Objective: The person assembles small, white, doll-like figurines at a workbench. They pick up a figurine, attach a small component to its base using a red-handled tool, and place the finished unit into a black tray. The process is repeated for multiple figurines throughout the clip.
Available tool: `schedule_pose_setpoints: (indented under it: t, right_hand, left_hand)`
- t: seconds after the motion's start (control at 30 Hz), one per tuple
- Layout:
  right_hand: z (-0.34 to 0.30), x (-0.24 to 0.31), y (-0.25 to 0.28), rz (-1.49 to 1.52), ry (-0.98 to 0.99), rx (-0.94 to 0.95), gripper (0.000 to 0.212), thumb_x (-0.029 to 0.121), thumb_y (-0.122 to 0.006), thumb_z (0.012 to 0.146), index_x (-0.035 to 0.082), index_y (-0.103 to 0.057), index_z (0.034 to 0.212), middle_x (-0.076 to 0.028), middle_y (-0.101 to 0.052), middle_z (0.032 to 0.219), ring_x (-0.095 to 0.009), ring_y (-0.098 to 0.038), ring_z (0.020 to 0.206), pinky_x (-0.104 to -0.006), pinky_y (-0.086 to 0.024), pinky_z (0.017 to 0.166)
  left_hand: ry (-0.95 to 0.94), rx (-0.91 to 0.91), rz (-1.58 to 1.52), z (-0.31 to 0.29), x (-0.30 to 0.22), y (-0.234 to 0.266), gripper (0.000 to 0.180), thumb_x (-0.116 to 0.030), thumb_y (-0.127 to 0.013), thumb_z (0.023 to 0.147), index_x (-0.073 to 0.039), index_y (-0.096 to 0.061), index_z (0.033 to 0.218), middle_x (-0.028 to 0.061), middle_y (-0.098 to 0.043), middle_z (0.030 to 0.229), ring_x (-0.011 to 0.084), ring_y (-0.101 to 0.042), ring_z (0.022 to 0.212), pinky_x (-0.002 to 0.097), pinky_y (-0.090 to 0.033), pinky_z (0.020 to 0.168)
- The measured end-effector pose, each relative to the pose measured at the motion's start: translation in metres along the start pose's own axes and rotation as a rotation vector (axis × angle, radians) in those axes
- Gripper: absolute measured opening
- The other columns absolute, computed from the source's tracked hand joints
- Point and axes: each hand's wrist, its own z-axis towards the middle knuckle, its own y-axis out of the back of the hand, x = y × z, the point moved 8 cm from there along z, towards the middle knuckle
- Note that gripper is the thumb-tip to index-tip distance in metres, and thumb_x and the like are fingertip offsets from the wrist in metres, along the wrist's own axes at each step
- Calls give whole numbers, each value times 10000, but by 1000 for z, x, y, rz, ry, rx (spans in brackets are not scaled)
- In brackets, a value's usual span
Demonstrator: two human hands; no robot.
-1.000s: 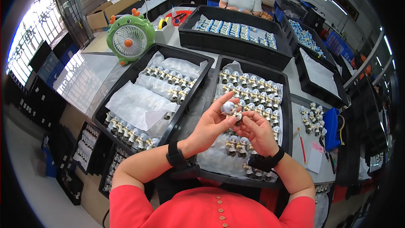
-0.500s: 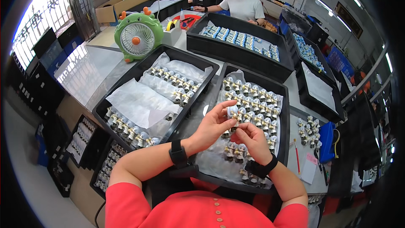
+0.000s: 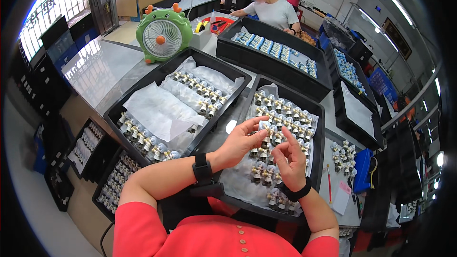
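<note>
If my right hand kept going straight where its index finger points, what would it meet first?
Probably the small figurines in the black tray, just beyond your right hand, though its height above them is hard to judge.

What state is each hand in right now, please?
Left hand: closed, pinching a pale-haired figurine.
Right hand: open, with nothing visible in its grasp.

Your table (image 3: 93,74): gleaming pale here
Before you: black left tray (image 3: 225,105), black right tray (image 3: 320,128)
Farther out: far tray (image 3: 271,69), green fan (image 3: 163,38)
And right: loose figurines (image 3: 343,157), blue case (image 3: 363,169), red pencil (image 3: 329,183), white pad (image 3: 341,202)!
</note>
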Motion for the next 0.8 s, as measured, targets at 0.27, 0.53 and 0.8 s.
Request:
schedule_pose_setpoints:
  t: [0.27, 0.53, 0.8]
  right_hand:
    - [1, -1, 0, -100, 0, 22, 396, 35, -613, 830, 49, -553, 1221, -27, -603, 740, -72, -548, 624, -222, -451, 591]
    - [2, -3, 14, -135, -4, -96, 237, 61, -645, 813, 37, -603, 1044, 14, -554, 641, -38, -481, 565, -201, -393, 535]
    - [2, -1, 12, -165, 0, -140, 117, 13, -630, 781, 28, -587, 888, 2, -566, 593, -39, -522, 537, -196, -415, 512]
  left_hand:
    - [7, 10, -84, -1, 1, -2, 463, -150, -582, 901, -83, -418, 1329, -16, -495, 924, 44, -462, 745, 195, -434, 687]
    - [45, 53, 39, -7, 4, -8, 452, -149, -630, 868, -87, -464, 1284, -29, -508, 998, 34, -497, 863, 205, -438, 735]
    - [37, 81, 143, -8, 4, -13, 425, -63, -645, 837, -53, -493, 1234, 13, -550, 1035, 45, -533, 861, 205, -466, 761]
